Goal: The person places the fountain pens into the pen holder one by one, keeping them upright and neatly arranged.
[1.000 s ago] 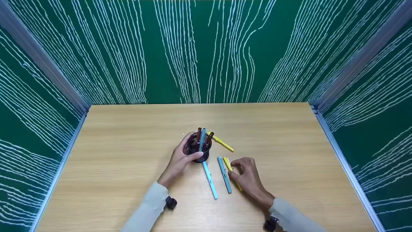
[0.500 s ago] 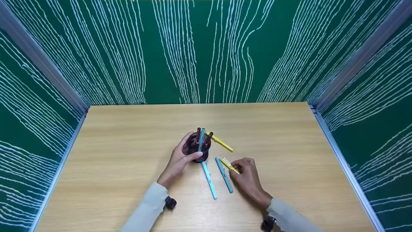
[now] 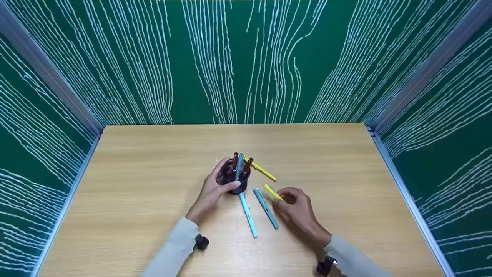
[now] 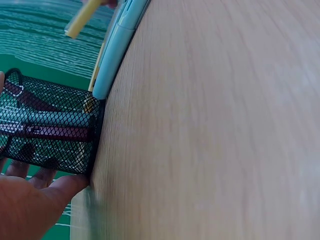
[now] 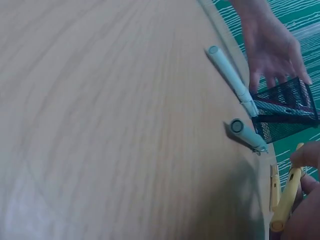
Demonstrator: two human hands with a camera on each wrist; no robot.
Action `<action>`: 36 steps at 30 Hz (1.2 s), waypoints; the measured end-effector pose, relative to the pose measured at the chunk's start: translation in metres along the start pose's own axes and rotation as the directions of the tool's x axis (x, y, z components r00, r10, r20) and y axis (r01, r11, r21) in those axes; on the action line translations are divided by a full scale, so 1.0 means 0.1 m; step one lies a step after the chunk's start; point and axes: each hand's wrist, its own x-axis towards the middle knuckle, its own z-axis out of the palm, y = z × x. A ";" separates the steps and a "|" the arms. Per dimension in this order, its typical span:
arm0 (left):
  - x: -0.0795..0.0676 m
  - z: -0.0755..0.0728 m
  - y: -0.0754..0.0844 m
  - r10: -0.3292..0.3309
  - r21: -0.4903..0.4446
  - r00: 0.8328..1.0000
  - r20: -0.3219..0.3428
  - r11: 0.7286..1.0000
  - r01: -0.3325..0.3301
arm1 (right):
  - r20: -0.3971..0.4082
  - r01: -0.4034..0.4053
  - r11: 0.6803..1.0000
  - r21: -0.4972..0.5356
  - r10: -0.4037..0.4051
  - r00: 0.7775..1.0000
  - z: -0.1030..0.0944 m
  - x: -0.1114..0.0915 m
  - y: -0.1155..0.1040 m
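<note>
My left hand [image 3: 212, 189] grips a black mesh pen cup [image 3: 241, 185] from its left side, thumb across the near wall. Two dark red pens [image 3: 235, 163] and a teal pen [image 3: 239, 168] stand in the cup, also visible through the mesh [image 4: 55, 120] in the left wrist view. My right hand [image 3: 298, 207] pinches a yellow pen [image 3: 271, 191], raised off the table in the right wrist view, where the pen [image 5: 286, 202] slants beside the fingers. Left of that hand lie a teal pen [image 3: 266, 208] and a light blue pen [image 3: 248, 216].
Another yellow pen [image 3: 263, 170] lies on the wooden table [image 3: 153, 161] behind and right of the cup. Green walls [image 3: 246, 69] with white wavy lines close in the back and both sides, joined by grey corner posts [image 3: 419, 65].
My right hand has picked the yellow pen up from beside the teal pen, tilting it. The teal pen has turned slightly. My left hand stays around the cup.
</note>
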 end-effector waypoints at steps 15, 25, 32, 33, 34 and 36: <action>-0.02 0.00 0.02 -0.027 0.022 1.000 -0.011 0.999 0.027 | 0.032 0.004 0.988 0.157 -0.009 0.999 -0.07 0.03 -0.27; 0.00 0.01 0.00 0.009 -0.036 1.000 0.005 0.999 -0.009 | 0.018 0.078 0.984 0.160 -0.082 0.997 -0.07 0.14 -0.46; -0.01 0.01 0.01 0.000 -0.003 1.000 -0.006 1.000 0.000 | 0.026 0.082 0.987 0.135 -0.086 0.996 -0.09 0.22 -0.59; -0.01 0.01 0.01 -0.003 -0.002 1.000 -0.006 1.000 0.003 | 0.028 0.079 0.988 0.136 -0.083 0.996 -0.09 0.23 -0.61; -0.01 0.01 0.01 -0.005 0.000 1.000 -0.004 1.000 0.005 | 0.028 0.075 0.987 0.139 -0.080 0.996 -0.09 0.24 -0.62; -0.01 0.01 0.02 -0.005 0.009 1.000 -0.001 1.000 0.005 | 0.027 0.075 0.987 0.145 -0.080 0.996 -0.08 0.25 -0.65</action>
